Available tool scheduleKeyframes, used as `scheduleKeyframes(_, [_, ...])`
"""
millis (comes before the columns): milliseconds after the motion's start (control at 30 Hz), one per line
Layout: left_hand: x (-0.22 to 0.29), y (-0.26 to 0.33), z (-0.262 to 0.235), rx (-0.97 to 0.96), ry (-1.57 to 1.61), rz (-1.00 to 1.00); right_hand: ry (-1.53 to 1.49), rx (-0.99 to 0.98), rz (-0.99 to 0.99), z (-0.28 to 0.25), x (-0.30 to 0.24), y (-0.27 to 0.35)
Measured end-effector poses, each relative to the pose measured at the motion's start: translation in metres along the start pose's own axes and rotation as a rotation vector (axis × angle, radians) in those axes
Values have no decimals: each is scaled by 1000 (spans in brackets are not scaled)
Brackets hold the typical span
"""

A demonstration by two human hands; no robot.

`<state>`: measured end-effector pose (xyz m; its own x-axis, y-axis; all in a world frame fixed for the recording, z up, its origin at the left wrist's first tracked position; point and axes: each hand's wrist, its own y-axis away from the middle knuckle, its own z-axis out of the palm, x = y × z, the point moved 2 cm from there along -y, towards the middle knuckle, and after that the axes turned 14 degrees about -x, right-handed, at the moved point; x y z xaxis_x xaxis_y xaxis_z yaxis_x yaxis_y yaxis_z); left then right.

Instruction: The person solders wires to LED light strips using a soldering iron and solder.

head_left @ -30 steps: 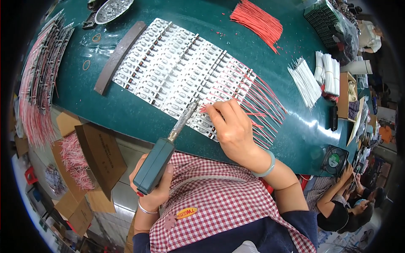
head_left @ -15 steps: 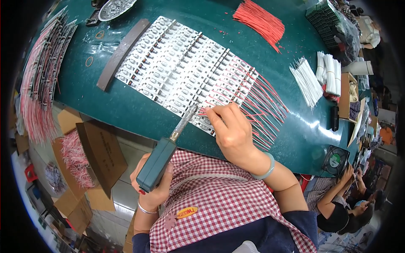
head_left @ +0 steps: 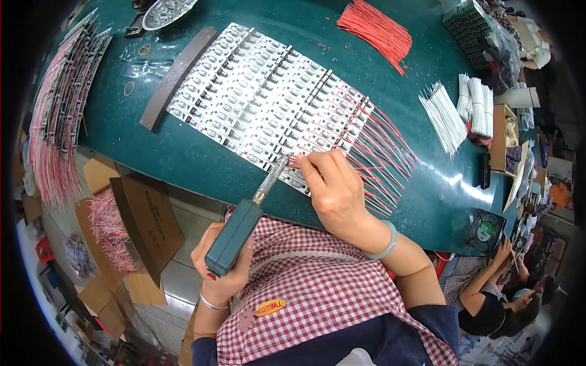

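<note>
Left hand (head_left: 224, 287) gripping soldering iron (head_left: 234, 236), right hand (head_left: 336, 192) pinching wire (head_left: 294, 163), grey bar (head_left: 177, 80) beside boards (head_left: 253, 91), red bundle (head_left: 375, 32) beyond

We note glossy green tabletop (head_left: 427, 207) around circuit panel (head_left: 256, 91); nearside of panel: smooth plastic tool handle (head_left: 234, 238), rough metal barrel (head_left: 270, 181).

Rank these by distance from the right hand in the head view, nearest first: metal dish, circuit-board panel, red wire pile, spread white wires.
1. Circuit-board panel: partly under the right hand.
2. Spread white wires: ahead, well to the right.
3. Red wire pile: far ahead, slightly right.
4. Metal dish: far ahead, left.
</note>
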<state>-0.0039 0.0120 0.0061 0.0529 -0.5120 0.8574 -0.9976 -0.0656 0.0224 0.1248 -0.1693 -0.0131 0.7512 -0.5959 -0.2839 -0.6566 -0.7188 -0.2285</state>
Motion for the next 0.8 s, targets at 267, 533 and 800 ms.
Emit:
scheduleKeyframes(267, [-18,23,2,53,102,-106,23,-3,7,1,0,1])
scheduleKeyframes(533, [-16,25,0,95,92,-34,-37,43,-3,4,0,3])
scheduleKeyframes(800, [-15,26,-3,75,80,-34,-100,41,-3,5,-7,7])
